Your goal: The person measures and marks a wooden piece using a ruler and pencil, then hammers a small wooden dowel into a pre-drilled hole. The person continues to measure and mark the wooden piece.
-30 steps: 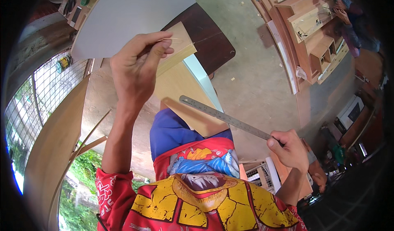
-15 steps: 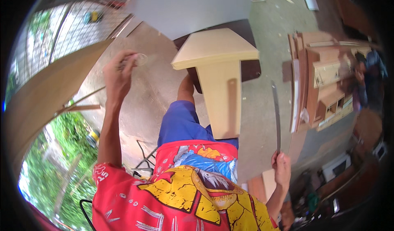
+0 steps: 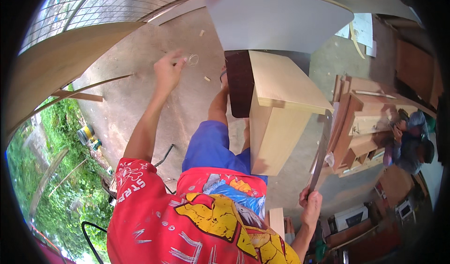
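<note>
My right hand (image 3: 311, 205) is closed round the lower end of a long, flat metal blade (image 3: 321, 157). The blade's tip reches up to the right corner of a pale wood-faced piece (image 3: 280, 123); whether it touches, I cannot tell. This piece stands before my legs, beside a dark brown panel (image 3: 240, 83). Out to the left, my left hand (image 3: 168, 72) is raised over the floor, its fingers slightly blurred. A thin, pale curled strip (image 3: 193, 60) shows at its fingertips, seemingly pinched there.
A large grey-white board (image 3: 276, 18) lies beyond the pale piece. Stacked wooden boards (image 3: 356, 123) are at right, with another person (image 3: 412, 135) beside them. A curved wooden panel (image 3: 61, 62) and wire mesh (image 3: 93, 6) are at left. Wood scraps (image 3: 207, 78) dot the floor (image 3: 154, 81).
My view has shifted, and the pale piece now appears turned, showing its side. The blade's tip has come up beside its corner. My left hand has moved right with the curled strip.
</note>
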A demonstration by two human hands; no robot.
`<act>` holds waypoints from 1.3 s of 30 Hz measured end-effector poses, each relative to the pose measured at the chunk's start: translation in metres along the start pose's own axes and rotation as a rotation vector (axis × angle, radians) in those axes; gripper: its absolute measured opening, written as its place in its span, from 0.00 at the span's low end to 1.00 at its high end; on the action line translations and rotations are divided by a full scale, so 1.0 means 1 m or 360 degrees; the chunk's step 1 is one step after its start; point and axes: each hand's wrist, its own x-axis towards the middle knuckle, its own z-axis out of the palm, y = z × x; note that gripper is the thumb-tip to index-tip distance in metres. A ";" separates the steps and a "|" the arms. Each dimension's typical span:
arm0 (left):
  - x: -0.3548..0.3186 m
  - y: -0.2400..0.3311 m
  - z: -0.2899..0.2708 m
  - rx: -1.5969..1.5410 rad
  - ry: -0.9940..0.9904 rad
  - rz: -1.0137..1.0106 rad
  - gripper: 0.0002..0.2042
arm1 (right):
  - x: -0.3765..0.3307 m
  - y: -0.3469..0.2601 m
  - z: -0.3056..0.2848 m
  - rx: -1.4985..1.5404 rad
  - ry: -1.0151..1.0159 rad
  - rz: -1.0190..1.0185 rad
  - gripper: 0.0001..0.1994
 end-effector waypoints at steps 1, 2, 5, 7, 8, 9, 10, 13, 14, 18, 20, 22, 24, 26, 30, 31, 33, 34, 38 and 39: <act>0.002 -0.008 0.002 0.0085 0.0014 0.0004 0.28 | -0.001 -0.002 0.006 0.0003 0.0006 0.0009 0.33; 0.001 -0.022 -0.004 0.0231 0.0065 0.0119 0.32 | 0.000 -0.007 0.016 0.0000 0.0036 0.0019 0.33; -0.030 0.007 -0.016 -0.0011 0.0151 0.0053 0.31 | 0.004 -0.014 0.037 0.0204 0.0063 -0.0092 0.26; -0.066 0.074 -0.032 -0.0145 0.0121 0.0108 0.27 | 0.010 -0.034 0.064 0.0283 0.0144 -0.0216 0.20; -0.090 0.095 -0.037 -0.0195 -0.0043 0.0236 0.27 | 0.011 -0.043 0.079 0.0208 0.0182 -0.0253 0.18; -0.113 0.117 -0.043 -0.0242 -0.0186 0.0361 0.27 | 0.015 -0.051 0.094 0.0131 0.0204 -0.0303 0.17; -0.134 0.146 -0.050 -0.0418 -0.0373 0.0494 0.27 | 0.023 -0.058 0.113 0.0090 0.0213 -0.0409 0.14; -0.171 0.224 -0.062 -0.0974 -0.0676 0.0540 0.26 | 0.044 -0.096 0.166 -0.0130 0.0019 -0.0850 0.07; -0.177 0.226 -0.067 -0.0943 -0.0666 0.0391 0.25 | 0.048 -0.097 0.183 -0.0155 -0.0091 -0.1072 0.09; -0.167 0.219 -0.079 -0.0895 -0.0603 -0.0098 0.16 | 0.070 -0.119 0.207 -0.0354 -0.0559 -0.1140 0.19; -0.139 0.206 -0.097 -0.0809 -0.0756 -0.0271 0.15 | 0.085 -0.132 0.184 -0.0345 -0.0280 -0.1256 0.14; -0.129 0.213 -0.105 -0.0674 -0.0904 -0.0421 0.13 | 0.112 -0.137 0.154 -0.0363 -0.0078 -0.1354 0.10; -0.131 0.220 -0.108 -0.0514 -0.0970 -0.0399 0.11 | 0.124 -0.147 0.124 -0.0486 0.0029 -0.1371 0.08; -0.133 0.224 -0.108 -0.0429 -0.0992 -0.0257 0.17 | 0.134 -0.163 0.098 -0.0668 0.0083 -0.1417 0.10; -0.132 0.243 -0.104 -0.0217 -0.1059 -0.0021 0.23 | 0.175 -0.190 0.080 -0.0874 0.0061 -0.1888 0.15; -0.129 0.252 -0.107 -0.0181 -0.1139 -0.0096 0.23 | 0.186 -0.194 0.082 -0.0894 0.0006 -0.2009 0.16; -0.120 0.255 -0.104 -0.0102 -0.1289 0.0145 0.26 | 0.204 -0.194 0.088 -0.0944 -0.0155 -0.2159 0.17; -0.116 0.255 -0.101 -0.0067 -0.1353 0.0257 0.28 | 0.212 -0.189 0.090 -0.0983 -0.0283 -0.2151 0.17; -0.109 0.268 -0.096 -0.0006 -0.1467 0.0352 0.27 | 0.239 -0.170 0.083 -0.1132 -0.0724 -0.1949 0.16; -0.109 0.269 -0.094 -0.0031 -0.1434 0.0405 0.27 | 0.241 -0.170 0.080 -0.1168 -0.0763 -0.1882 0.16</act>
